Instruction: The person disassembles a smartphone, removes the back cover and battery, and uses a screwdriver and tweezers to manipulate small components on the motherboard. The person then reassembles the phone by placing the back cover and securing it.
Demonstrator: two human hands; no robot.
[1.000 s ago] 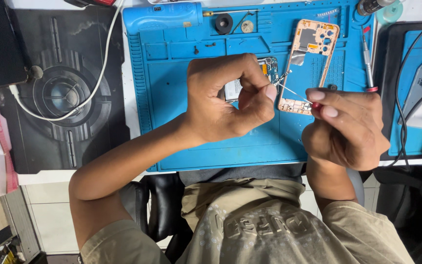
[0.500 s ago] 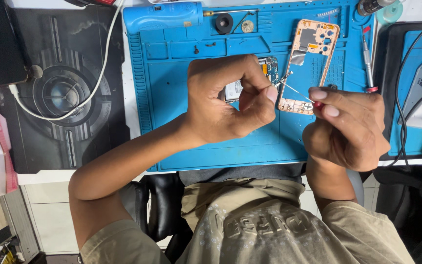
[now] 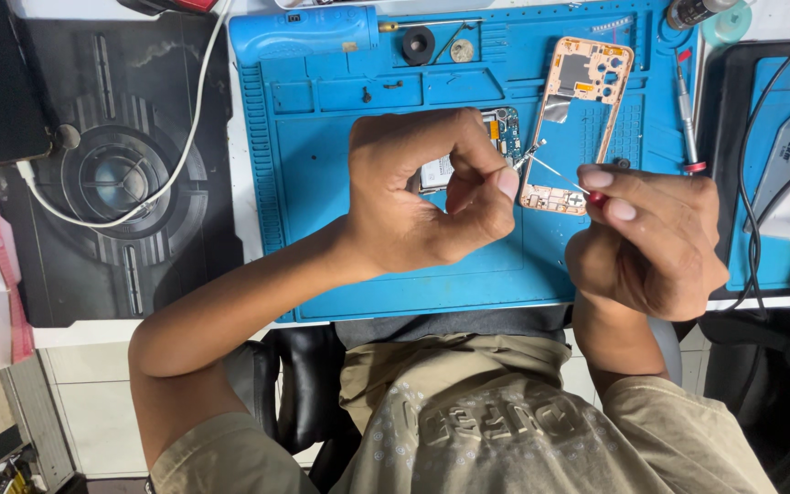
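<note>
On the blue silicone repair mat (image 3: 395, 247), mid-frame, the left hand (image 3: 422, 197) pinches something tiny and hidden, covering a partly visible phone board (image 3: 468, 151), while the right hand (image 3: 646, 242) clamps a thin red-tipped screwdriver (image 3: 564, 178) beside the orange phone frame (image 3: 582, 114).

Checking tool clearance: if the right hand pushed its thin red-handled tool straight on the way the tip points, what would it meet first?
Probably the small silver part pinched at the left hand fingertips, over the orange phone frame. The right hand aims its thin red-handled tool up-left; depth is unclear.
</note>
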